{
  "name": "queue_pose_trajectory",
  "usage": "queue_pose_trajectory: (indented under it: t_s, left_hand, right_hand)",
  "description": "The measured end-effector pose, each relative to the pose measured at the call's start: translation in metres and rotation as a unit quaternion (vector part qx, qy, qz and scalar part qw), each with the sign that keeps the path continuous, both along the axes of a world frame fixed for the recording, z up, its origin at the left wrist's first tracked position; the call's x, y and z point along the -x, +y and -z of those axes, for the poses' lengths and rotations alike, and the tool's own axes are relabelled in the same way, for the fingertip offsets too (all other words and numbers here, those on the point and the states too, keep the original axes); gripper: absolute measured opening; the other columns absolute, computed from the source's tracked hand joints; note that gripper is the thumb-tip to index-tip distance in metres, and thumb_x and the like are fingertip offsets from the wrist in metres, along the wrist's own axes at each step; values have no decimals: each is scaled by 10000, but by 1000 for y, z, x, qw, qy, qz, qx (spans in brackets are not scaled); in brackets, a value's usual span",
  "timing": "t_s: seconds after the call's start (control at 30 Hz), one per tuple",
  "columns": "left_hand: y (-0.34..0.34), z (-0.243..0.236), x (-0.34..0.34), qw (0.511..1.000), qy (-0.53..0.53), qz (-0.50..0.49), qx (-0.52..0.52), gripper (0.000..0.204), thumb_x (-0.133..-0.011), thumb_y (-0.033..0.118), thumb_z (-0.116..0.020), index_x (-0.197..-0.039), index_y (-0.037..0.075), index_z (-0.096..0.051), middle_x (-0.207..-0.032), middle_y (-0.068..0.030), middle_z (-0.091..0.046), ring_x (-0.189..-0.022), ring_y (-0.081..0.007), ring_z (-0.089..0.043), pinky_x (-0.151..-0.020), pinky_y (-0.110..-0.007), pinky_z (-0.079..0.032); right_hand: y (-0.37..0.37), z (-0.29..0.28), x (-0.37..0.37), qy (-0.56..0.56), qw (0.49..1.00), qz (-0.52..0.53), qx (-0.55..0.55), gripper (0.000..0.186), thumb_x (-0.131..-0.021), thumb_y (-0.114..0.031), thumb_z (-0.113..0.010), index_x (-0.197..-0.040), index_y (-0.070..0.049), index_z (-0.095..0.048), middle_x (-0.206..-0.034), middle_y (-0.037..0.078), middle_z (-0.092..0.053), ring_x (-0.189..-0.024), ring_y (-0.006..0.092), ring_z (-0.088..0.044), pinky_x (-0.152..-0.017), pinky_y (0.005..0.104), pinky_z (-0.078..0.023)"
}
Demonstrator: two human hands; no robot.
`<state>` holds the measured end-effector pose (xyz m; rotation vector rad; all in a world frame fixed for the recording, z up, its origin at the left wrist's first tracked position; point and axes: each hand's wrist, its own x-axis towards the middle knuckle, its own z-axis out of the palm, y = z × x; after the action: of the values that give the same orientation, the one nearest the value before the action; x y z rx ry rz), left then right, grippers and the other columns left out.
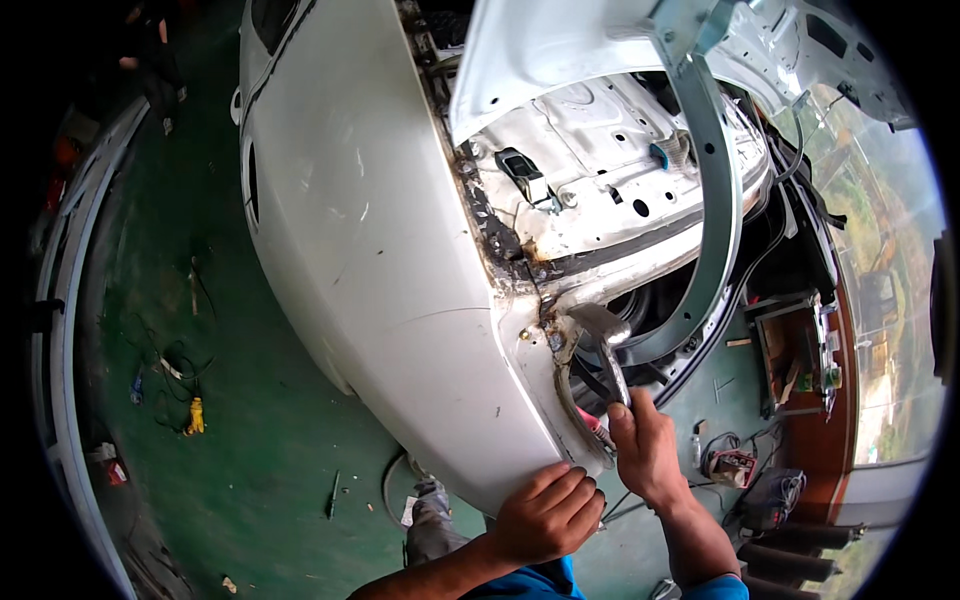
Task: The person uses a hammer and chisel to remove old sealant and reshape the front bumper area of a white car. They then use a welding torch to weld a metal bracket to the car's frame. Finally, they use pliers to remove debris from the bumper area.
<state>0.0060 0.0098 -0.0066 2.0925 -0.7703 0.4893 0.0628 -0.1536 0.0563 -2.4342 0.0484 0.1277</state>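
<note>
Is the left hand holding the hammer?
No, the right hand grips the hammer by its handle, while the left hand rests on the edge of the white car.

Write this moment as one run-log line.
left hand: on white car body panel edge | right hand: gripping metal hammer by handle | hammer head: near rusty seam

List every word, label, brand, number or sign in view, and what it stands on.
No text can be read.
Red box on the floor at right: pale marking, too small and blurred.
White body panel: no lettering visible, only scuffs and dark specks.
Metal tool in the right hand: no lettering visible.
</note>
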Motion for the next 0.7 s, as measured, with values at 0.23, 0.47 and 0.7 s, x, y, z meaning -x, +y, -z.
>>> queue_pose_trajectory:
  t_s: [0.23,0.47,0.7]
  left_hand:
    - [3,4,-3,1000,1,16,11,84,-837,202,-691,-847,121,-672,-924,-6,-687,-953,-165,-679,-988,-356,-463]
    - [3,1,-1,1000,-3,24,11,97,-819,198,-703,-850,111,-672,-932,-6,-679,-967,-173,-673,-963,-364,-488]
    - [7,2,-4,1000,-9,8,2,87,-828,193,-694,-840,109,-678,-920,-18,-690,-955,-178,-677,-947,-365,-501]
  right_hand:
    - [11,-22,5,-68,996,-40,-29,302,-1046,-255,-536,-1095,43,-555,-670,152,-600,-548,289,-589,-549,398,-475]
    - [6,-2,-1,6,997,-10,80,267,-1023,-252,-560,-1091,6,-565,-711,198,-618,-637,394,-621,-597,438,-498]
    - [17,-4,-1,-42,998,-14,54,262,-1026,-239,-541,-1032,22,-557,-676,186,-581,-582,288,-572,-588,414,-470]
